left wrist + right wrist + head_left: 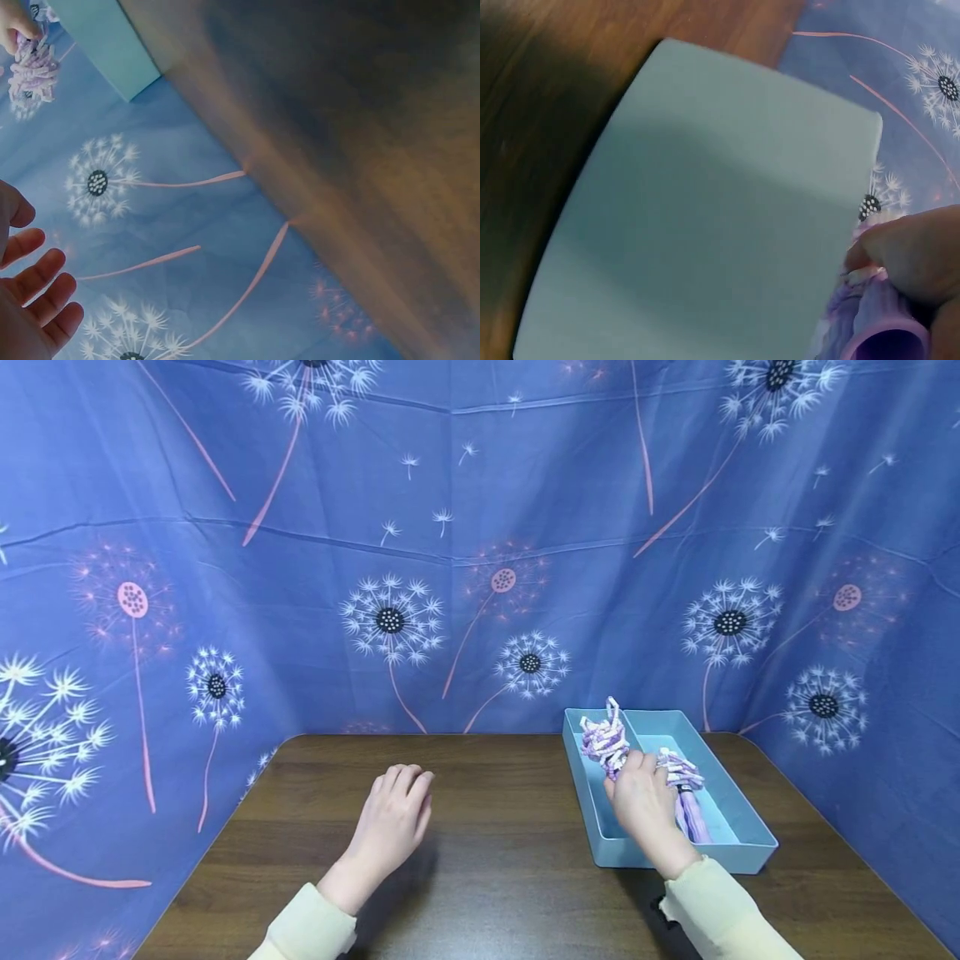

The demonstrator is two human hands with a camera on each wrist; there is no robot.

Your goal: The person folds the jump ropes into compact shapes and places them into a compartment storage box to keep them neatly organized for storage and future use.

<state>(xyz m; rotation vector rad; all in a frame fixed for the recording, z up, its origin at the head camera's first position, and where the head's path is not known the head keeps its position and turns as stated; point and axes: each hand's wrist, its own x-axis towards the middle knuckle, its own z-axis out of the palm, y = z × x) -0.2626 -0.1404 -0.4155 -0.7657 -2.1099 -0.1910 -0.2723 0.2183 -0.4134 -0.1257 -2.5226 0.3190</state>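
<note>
My right hand [643, 793] grips a bundled purple-and-white beaded jump rope [604, 745] over the left part of a light blue box [622, 856]. Its looped segments stick up beyond the fingers; in the right wrist view a hollow purple handle end [889, 330] shows below the hand. A second, similar jump rope [681, 770] lies in the box's right compartment, bound with a black band, its purple handles toward the front. Above the wooden table my left hand [393, 818] hovers, holding nothing, fingers loosely bent and spread in the left wrist view.
The box stands on the right side of the brown wooden table [510, 877], near its back edge, with a divider running front to back. A blue curtain [465, 485] printed with dandelions hangs behind the table and along both sides.
</note>
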